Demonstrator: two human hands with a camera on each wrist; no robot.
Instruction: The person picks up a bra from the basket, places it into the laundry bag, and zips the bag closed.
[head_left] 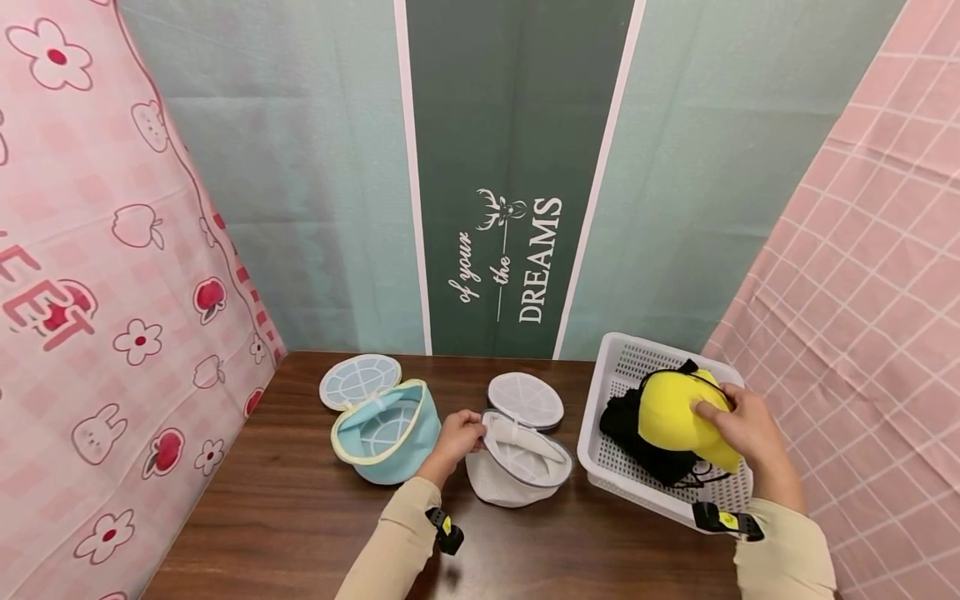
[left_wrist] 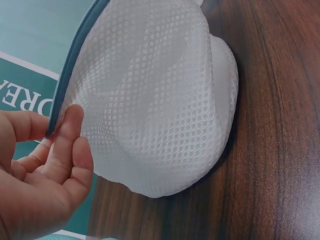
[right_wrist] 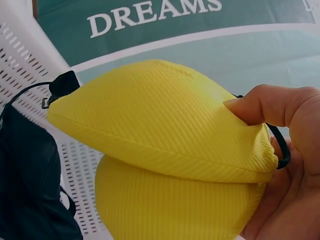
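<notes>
A white mesh laundry bag [head_left: 504,483] with a grey zipped rim stands on the table, its round lid folded back behind it. My left hand [head_left: 459,437] pinches the rim's left side between thumb and fingers; in the left wrist view the honeycomb mesh [left_wrist: 160,105] fills the middle. A yellow ribbed bra [head_left: 678,412] with black straps hangs from my right hand [head_left: 750,425], which grips one end between thumb and fingers. Its two cups [right_wrist: 160,125] overlap in the right wrist view. Beneath it, black garments [head_left: 630,433] lie in the white plastic basket [head_left: 592,442].
To the left stands a light blue laundry bag [head_left: 427,421] with a yellow rim and its lid [head_left: 360,379] folded back. The brown wooden table [head_left: 247,517] meets a green curtain [head_left: 337,208] behind. Pink cloths [head_left: 885,275] hang at both sides.
</notes>
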